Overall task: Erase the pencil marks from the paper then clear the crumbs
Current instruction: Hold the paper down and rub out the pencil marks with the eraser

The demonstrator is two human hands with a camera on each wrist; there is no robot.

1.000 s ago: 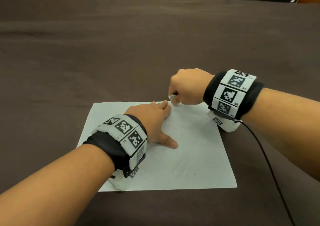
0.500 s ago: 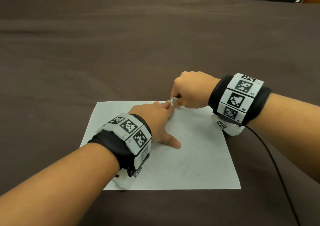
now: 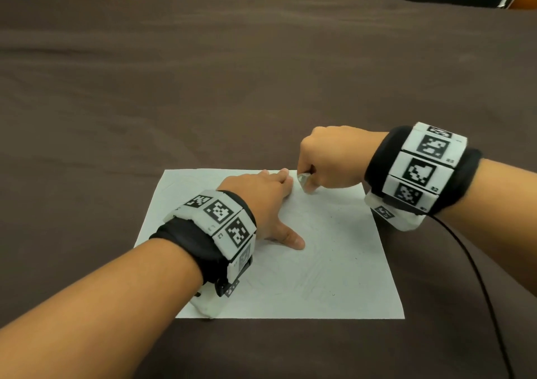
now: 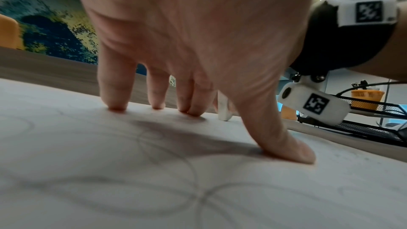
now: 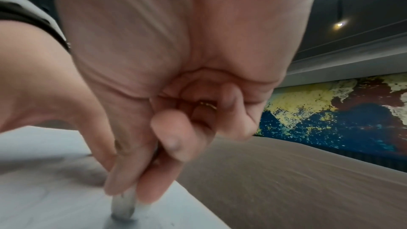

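Currently, right hand point(image 3: 334, 157) pinches white eraser point(image 3: 303, 179), its tip down on the far edge of the paper point(image 3: 334, 262). Left hand point(image 3: 261, 201) splayed, fingertips point(image 4: 115, 105) pressing the sheet flat on the brown tablecloth point(image 3: 261, 88).

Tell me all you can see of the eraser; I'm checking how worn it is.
The eraser is a small whitish stub, its working end grey with smudge. The right hand pinches it between thumb and fingers, so most of it is hidden. It stands nearly upright, tip pressed on the paper near the far edge, just beside the left hand fingertips. Its full length cannot be told.
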